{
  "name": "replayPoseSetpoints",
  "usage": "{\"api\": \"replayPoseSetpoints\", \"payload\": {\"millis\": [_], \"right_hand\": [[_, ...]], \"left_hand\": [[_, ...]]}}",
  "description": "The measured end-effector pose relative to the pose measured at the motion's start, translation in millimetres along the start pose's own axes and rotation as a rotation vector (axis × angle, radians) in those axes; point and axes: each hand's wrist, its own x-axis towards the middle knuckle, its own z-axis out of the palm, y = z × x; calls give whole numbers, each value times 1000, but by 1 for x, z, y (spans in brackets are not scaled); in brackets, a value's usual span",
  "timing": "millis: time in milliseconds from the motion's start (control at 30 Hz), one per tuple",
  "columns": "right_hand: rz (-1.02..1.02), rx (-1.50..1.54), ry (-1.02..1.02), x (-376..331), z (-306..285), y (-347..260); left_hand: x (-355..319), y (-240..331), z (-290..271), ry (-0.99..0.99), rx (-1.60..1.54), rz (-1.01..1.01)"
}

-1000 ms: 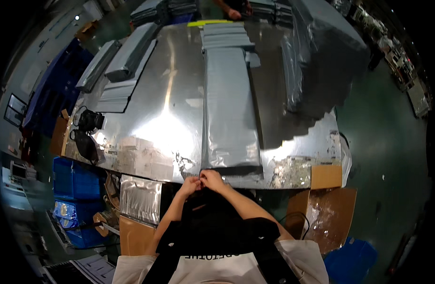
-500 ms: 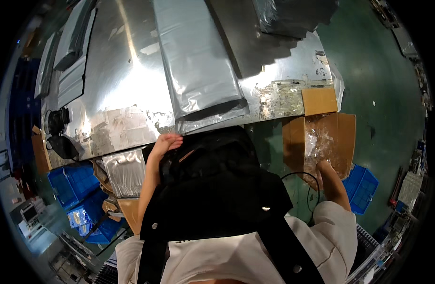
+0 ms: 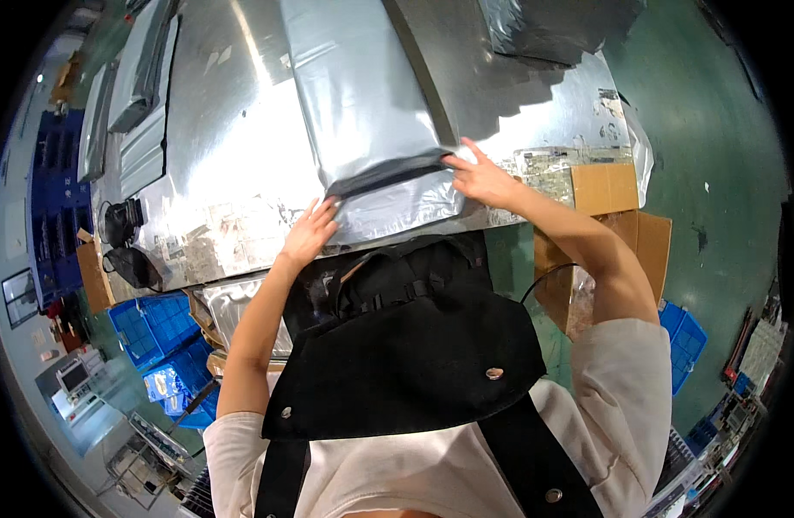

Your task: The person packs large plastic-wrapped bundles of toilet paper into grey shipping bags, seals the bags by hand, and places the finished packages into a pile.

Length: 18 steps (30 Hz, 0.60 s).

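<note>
A long grey plastic mailing bag (image 3: 366,95) with bulky contents lies lengthwise on the metal table. Its flat near end (image 3: 401,209) rests close to the table's front edge. My left hand (image 3: 312,231) is at the bag's near left corner, its fingers stretched out and the tips at the fold. At the near right corner, my right hand (image 3: 486,179) touches the edge of the bulge with its fingers apart. Neither hand appears to grasp anything.
Filled grey bags (image 3: 142,82) lie at the table's left, and a dark wrapped bundle (image 3: 544,30) at the far right. Black gear (image 3: 120,224) sits near the left corner. An open cardboard box (image 3: 651,246) stands right; blue crates (image 3: 153,328) stand lower left.
My right hand has come up from the cardboard box to the bag's near right corner. My left hand has moved slightly up to its left corner.
</note>
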Motion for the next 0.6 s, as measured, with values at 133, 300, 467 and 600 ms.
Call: {"api": "replayPoseSetpoints", "payload": {"millis": [133, 300, 467, 600], "right_hand": [[414, 343, 194, 0, -10, 28], [734, 579, -82, 82, -15, 94], [1175, 653, 286, 138, 50, 106], [1352, 821, 484, 140, 59, 91]], "left_hand": [[-2, -38, -10, 99, -447, -241], [68, -111, -30, 31, -674, -380], [120, -133, 48, 215, -743, -791], [131, -100, 66, 824, -1295, -1115]]}}
